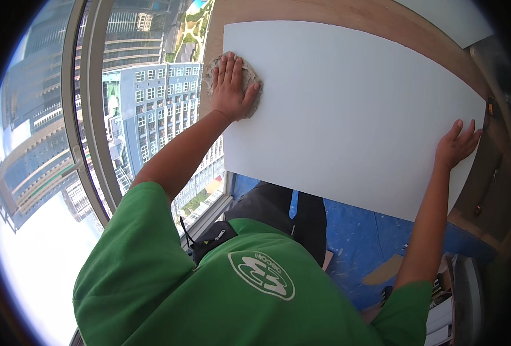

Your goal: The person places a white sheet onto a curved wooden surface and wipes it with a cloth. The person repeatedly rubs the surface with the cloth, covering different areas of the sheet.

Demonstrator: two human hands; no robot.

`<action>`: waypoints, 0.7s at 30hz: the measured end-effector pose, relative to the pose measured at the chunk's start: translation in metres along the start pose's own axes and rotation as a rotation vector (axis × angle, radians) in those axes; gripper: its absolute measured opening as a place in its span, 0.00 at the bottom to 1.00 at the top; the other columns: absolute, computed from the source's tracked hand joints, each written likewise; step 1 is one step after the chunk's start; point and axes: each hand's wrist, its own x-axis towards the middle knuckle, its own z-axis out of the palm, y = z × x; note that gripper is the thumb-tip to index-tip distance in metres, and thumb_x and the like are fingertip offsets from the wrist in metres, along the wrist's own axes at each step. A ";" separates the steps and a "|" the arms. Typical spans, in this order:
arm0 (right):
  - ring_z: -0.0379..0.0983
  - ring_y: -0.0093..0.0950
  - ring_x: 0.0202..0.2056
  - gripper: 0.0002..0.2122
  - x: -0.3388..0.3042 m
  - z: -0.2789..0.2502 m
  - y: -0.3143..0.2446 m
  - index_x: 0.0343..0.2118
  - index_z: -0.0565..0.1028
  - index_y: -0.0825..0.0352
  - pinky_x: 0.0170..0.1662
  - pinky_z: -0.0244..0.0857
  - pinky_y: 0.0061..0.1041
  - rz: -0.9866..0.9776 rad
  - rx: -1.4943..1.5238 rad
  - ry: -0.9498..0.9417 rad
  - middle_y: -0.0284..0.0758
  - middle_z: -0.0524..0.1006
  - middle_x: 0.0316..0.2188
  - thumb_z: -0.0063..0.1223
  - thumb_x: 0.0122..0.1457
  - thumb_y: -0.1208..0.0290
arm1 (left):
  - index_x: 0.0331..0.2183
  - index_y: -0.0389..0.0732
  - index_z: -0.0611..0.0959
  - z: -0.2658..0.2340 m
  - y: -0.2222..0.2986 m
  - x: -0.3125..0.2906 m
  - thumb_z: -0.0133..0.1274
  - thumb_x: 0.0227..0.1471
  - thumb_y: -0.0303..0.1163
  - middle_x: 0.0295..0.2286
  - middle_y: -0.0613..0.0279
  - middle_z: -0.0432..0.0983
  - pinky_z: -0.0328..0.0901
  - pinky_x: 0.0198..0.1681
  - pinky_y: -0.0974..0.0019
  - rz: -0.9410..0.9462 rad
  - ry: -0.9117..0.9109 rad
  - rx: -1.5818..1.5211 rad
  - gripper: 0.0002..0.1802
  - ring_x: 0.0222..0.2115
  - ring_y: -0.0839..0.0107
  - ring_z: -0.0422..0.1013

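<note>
A large white board lies flat in front of me on a brown wooden surface. My left hand presses down at the board's left edge, fingers stretched out flat and thumb apart. Beneath it is a crumpled greyish-beige rag, which overlaps the board's edge and the wood beside it. At the far right end of the board, my right hand rests palm down with its fingers spread, close to the edge, holding nothing.
A tall window with a metal frame runs along my left, buildings beyond it. Blue sheeting covers the floor, with a piece of brown cardboard on it. Another white panel lies at the upper right. The wooden surface shows behind the board.
</note>
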 end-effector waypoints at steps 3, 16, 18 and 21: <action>0.48 0.48 0.72 0.34 0.003 0.009 -0.001 0.68 0.63 0.61 0.71 0.45 0.51 -0.049 -0.023 -0.004 0.53 0.54 0.71 0.32 0.70 0.38 | 0.70 0.34 0.55 0.002 -0.005 0.017 0.41 0.63 0.61 0.72 0.46 0.43 0.31 0.74 0.47 -0.014 0.014 0.014 0.49 0.73 0.51 0.36; 0.56 0.50 0.68 0.31 0.061 0.031 0.014 0.65 0.69 0.57 0.67 0.50 0.56 -0.003 -0.145 0.065 0.48 0.63 0.68 0.35 0.70 0.38 | 0.70 0.43 0.58 0.008 0.009 0.183 0.39 0.64 0.63 0.71 0.53 0.47 0.35 0.75 0.52 0.144 0.146 0.099 0.45 0.73 0.57 0.39; 0.56 0.51 0.68 0.30 0.037 0.020 0.011 0.64 0.69 0.57 0.68 0.49 0.55 -0.127 -0.103 0.073 0.47 0.63 0.68 0.37 0.70 0.39 | 0.70 0.43 0.58 0.008 0.006 0.179 0.39 0.64 0.64 0.72 0.54 0.47 0.34 0.75 0.50 0.172 0.117 0.048 0.45 0.73 0.57 0.39; 0.54 0.52 0.68 0.29 0.006 0.015 0.002 0.64 0.69 0.56 0.68 0.48 0.54 -0.194 -0.062 0.067 0.46 0.62 0.68 0.38 0.71 0.41 | 0.70 0.43 0.58 0.003 -0.008 0.144 0.40 0.64 0.62 0.71 0.53 0.47 0.34 0.74 0.50 0.246 0.067 0.047 0.45 0.73 0.56 0.40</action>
